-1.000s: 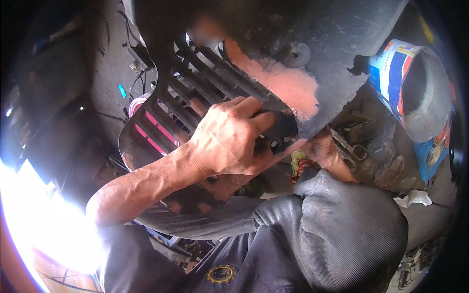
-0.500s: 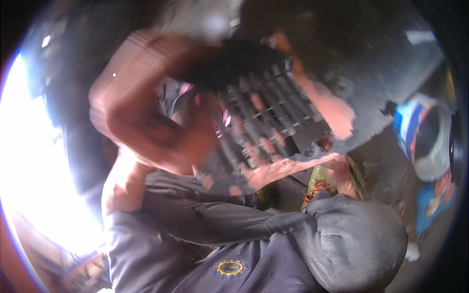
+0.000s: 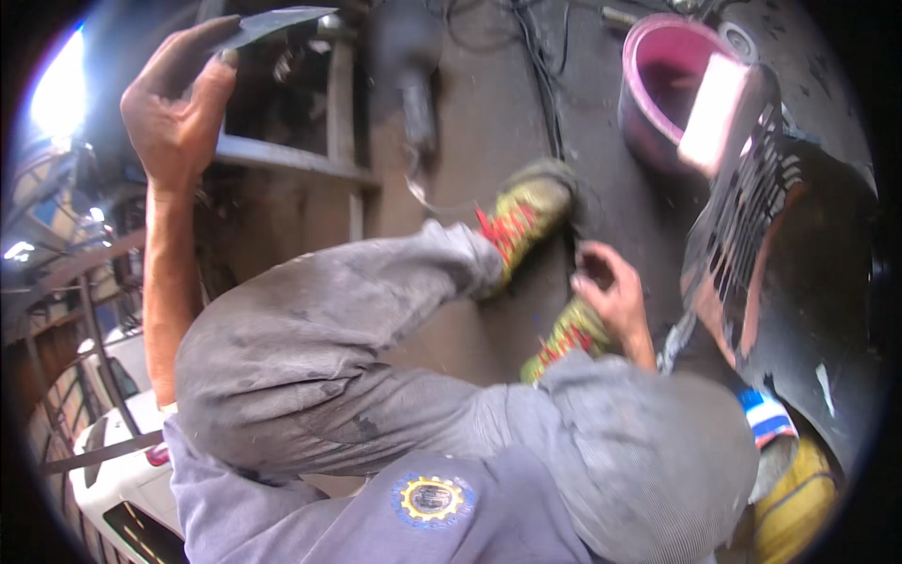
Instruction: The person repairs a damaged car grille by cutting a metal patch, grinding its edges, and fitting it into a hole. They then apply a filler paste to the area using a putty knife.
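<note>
My left hand (image 3: 183,108), raised at the upper left, grips a thin, pointed, flat grey piece (image 3: 282,23) between thumb and fingers; its exact kind does not show. My right hand (image 3: 613,293) hangs beside my right knee, above my green shoe with red laces (image 3: 571,336). Its fingers and thumb curl into a ring, and whatever they may pinch cannot be made out. A dark slatted panel (image 3: 744,221) with pinkish patches stands tilted at the right, apart from both hands.
Behind the panel's top stand a pink bucket (image 3: 644,132) and a pale block (image 3: 716,113). A dark power tool (image 3: 418,108) lies on the floor, near black cables (image 3: 545,89). A metal frame (image 3: 291,158) is at the left. At the lower right sits a yellow bag (image 3: 799,503).
The slatted panel, earlier blurred in front of my lap with my left arm bent over it, now stands at the right. My left hand has moved up and left. The view has shifted.
</note>
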The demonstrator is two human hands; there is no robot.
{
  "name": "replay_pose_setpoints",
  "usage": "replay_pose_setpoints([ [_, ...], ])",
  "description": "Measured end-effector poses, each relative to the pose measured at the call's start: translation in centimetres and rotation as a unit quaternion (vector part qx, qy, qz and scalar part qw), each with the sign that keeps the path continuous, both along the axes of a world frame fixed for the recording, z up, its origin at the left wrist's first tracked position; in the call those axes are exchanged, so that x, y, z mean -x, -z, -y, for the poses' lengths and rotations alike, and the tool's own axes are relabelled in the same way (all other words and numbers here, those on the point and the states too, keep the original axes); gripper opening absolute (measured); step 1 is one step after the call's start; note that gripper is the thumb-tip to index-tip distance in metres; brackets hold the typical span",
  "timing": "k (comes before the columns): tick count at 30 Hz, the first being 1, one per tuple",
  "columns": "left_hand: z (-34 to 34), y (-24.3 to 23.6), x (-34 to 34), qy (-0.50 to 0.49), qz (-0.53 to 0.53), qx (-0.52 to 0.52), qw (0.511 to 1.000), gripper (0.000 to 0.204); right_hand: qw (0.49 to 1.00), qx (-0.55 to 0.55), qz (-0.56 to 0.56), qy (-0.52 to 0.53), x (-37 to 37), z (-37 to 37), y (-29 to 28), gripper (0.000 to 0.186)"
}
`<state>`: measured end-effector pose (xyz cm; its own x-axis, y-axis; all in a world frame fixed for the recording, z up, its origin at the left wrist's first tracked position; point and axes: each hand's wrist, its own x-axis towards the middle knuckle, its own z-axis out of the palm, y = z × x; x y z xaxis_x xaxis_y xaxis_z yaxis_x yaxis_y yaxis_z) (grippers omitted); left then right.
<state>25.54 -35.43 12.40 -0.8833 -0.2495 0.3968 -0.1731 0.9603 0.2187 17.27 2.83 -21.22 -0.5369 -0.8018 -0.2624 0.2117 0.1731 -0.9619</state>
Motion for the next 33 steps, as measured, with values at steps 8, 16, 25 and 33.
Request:
replay_pose_setpoints([
  [8, 1.6, -4.7, -0.8, 0.065, 0.041, 0.237, 0.968, 0.035, 0.987, -0.110, -0.111, 0.028, -1.1, 0.2, -1.5, 0.030],
  [16, 25.8, 2.2, -1.8, 0.090, -0.005, 0.090, 0.992, 0.032, 0.848, -0.448, -0.177, 0.220, -14.2, -18.5, -2.3, 0.035],
  [25, 3.5, 7.7, 5.1, 0.293, -0.140, -0.153, 0.933, 0.044, 0.710, -0.602, -0.197, 0.307, -17.5, -19.9, -1.6, 0.069],
  [33, 8.3, 6.6, -0.5, 0.213, -0.228, -0.192, 0.931, 0.046, 0.754, -0.580, -0.146, 0.272, -12.3, -17.5, -13.6, 0.031],
])
